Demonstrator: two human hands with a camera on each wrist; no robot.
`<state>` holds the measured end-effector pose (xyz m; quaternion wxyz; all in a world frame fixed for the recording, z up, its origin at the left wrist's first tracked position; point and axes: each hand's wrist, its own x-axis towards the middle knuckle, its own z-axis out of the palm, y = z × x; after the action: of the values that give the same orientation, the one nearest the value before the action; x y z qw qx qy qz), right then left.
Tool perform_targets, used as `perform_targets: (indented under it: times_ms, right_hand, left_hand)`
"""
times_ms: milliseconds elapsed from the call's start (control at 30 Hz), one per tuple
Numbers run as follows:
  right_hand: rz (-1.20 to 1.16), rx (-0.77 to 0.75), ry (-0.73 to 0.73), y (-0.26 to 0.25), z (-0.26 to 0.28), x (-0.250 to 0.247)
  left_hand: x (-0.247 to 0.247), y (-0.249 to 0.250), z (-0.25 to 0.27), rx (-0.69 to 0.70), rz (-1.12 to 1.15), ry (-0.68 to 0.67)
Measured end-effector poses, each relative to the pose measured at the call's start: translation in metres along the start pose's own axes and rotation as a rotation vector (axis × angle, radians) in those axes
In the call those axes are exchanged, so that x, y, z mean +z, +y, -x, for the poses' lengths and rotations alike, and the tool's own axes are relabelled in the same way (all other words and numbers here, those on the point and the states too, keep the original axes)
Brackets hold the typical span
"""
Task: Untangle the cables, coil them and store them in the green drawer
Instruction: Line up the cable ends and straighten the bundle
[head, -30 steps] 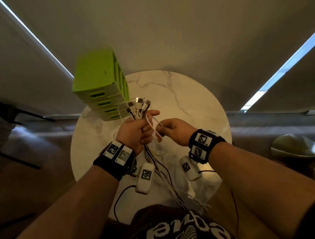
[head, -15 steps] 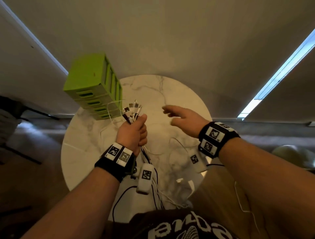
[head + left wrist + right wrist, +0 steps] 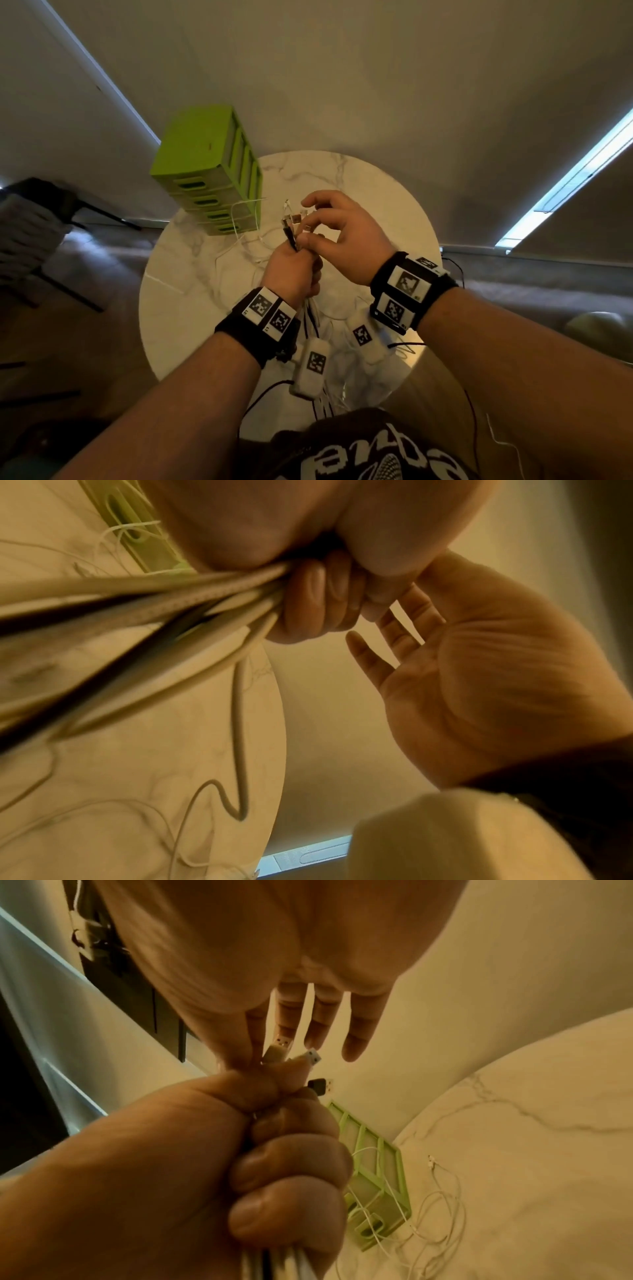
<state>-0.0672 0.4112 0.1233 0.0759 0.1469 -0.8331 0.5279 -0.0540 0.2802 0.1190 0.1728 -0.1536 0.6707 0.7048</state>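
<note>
My left hand (image 3: 294, 270) is a fist round a bundle of white and black cables (image 3: 311, 317), held upright above the round marble table (image 3: 376, 192). The plug ends (image 3: 294, 222) stick out of the top of the fist. My right hand (image 3: 342, 233) reaches over them with fairly straight, spread fingers (image 3: 325, 1020); its thumb lies against the top of the fist beside a white plug (image 3: 276, 1053). The cables (image 3: 171, 596) trail down from the left fingers (image 3: 318, 601). The green drawer unit (image 3: 205, 164) stands at the table's far left, all drawers shut.
A loose thin white cable (image 3: 239, 222) lies on the table and loops against the drawer unit's front, also seen as the white cable (image 3: 441, 1204) in the right wrist view. A dark chair (image 3: 34, 222) stands left of the table. My lap is at the near edge.
The right hand let go of a white loop, swung out to the right, and has now come back over the plug ends. The left fist still holds the bundle.
</note>
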Motion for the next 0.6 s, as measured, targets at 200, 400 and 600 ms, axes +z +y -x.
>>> perform_targets:
  times_ms: [200, 400, 600]
  right_hand:
    - [-0.232, 0.094, -0.039, -0.005, 0.000, 0.000]
    - [-0.555, 0.226, -0.101, 0.000, -0.002, 0.002]
    - [-0.474, 0.427, -0.822, 0.031, 0.043, 0.014]
  left_hand:
    - [0.001, 0.003, 0.004, -0.055, 0.021, -0.081]
    - [0.008, 0.015, 0.009, -0.048, 0.196, -0.141]
    - [-0.008, 0.046, -0.004, 0.029, 0.513, -0.255]
